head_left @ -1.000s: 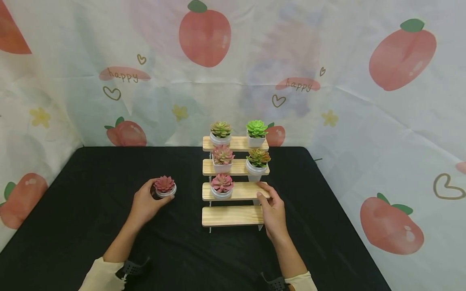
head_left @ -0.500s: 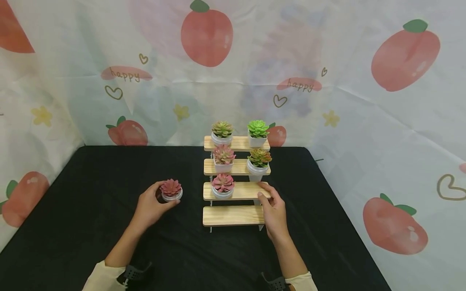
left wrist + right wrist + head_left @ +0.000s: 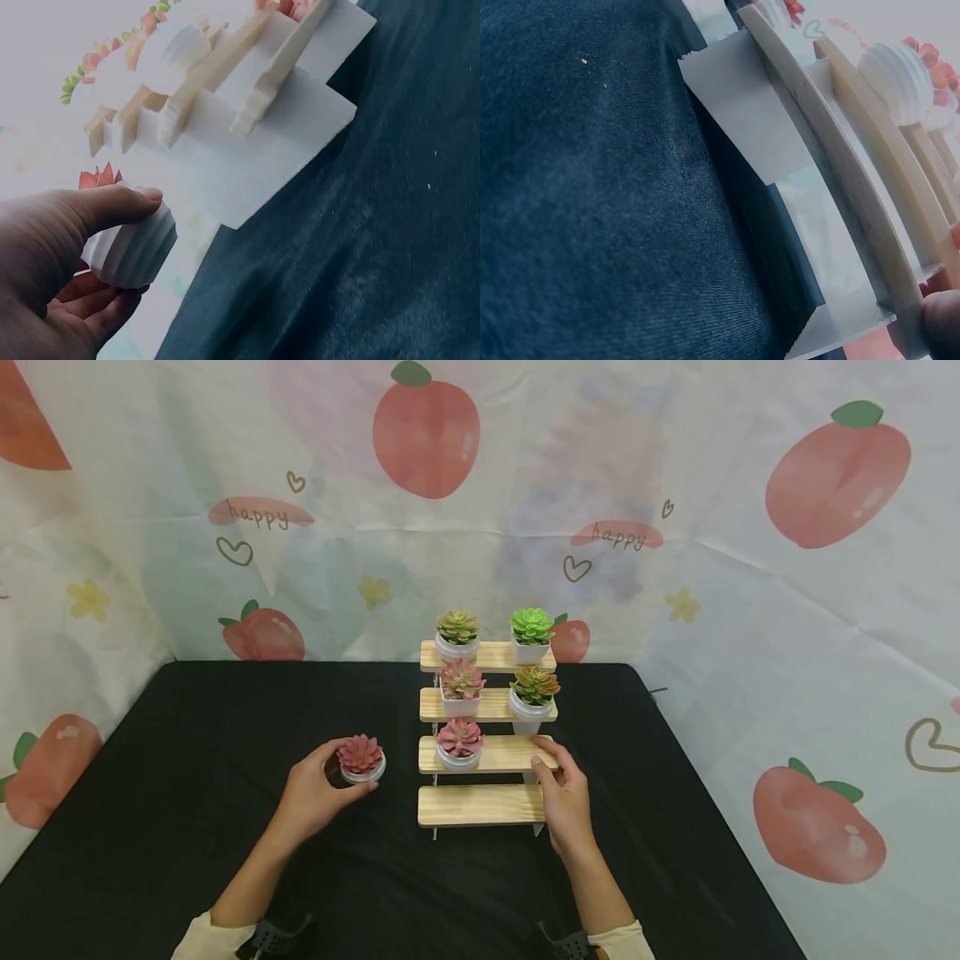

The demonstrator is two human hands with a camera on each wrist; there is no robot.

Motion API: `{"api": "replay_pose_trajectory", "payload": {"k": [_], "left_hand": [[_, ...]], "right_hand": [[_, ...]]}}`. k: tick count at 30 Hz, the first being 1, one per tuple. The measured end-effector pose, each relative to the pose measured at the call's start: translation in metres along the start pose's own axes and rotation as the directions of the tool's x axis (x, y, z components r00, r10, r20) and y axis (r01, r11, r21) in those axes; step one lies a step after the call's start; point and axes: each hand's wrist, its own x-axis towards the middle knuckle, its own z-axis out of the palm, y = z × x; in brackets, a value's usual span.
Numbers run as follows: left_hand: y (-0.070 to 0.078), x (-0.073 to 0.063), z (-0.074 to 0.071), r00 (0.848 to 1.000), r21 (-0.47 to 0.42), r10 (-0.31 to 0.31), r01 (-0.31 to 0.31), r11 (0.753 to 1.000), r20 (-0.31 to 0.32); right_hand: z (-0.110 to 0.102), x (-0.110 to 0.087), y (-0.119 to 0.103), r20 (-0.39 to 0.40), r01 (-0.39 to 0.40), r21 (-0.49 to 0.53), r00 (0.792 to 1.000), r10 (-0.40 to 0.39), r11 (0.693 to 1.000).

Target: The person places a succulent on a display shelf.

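My left hand (image 3: pixel 311 795) holds a potted succulent (image 3: pixel 360 754) with dark pink leaves, left of a stepped wooden plant stand (image 3: pixel 480 806). Thumb and fingers pinch its white pot (image 3: pixel 139 251), which shows spiral ridges in the left wrist view. With my right hand (image 3: pixel 567 800) I grip the right end of the stand's second shelf from the bottom, thumb in front and fingers behind. On that shelf's left side stands a pink succulent (image 3: pixel 460 739). The bottom shelf bears no pot. White side panels (image 3: pixel 289 150) carry the shelves.
Higher up the stand are a pink succulent (image 3: pixel 461 681), a brownish-green one (image 3: pixel 534 687), a pale green one (image 3: pixel 458 628) and a bright green one (image 3: pixel 531 627). A black cloth (image 3: pixel 225 743) covers the table. Behind hangs a fruit-printed curtain (image 3: pixel 487 568).
My left hand has carried the potted succulent to the right and a little nearer to me, closer to the stand. My right hand keeps its grip on the shelf end.
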Motion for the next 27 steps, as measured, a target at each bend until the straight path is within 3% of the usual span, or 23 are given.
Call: {"api": "replay_pose_trajectory", "payload": {"k": [9,27], "left_hand": [[0.009,-0.005,0.001,0.998,-0.029,0.055,-0.055,0.998,-0.007],[0.029,-0.015,0.000,0.999,-0.076,0.036,-0.034,0.997,0.025]], "right_hand": [[0.000,0.000,0.003,0.002,0.005,-0.008,1.000,-0.005,1.000],[0.000,0.001,0.002,-0.003,0.000,-0.003,1.000,0.000,1.000]]}}
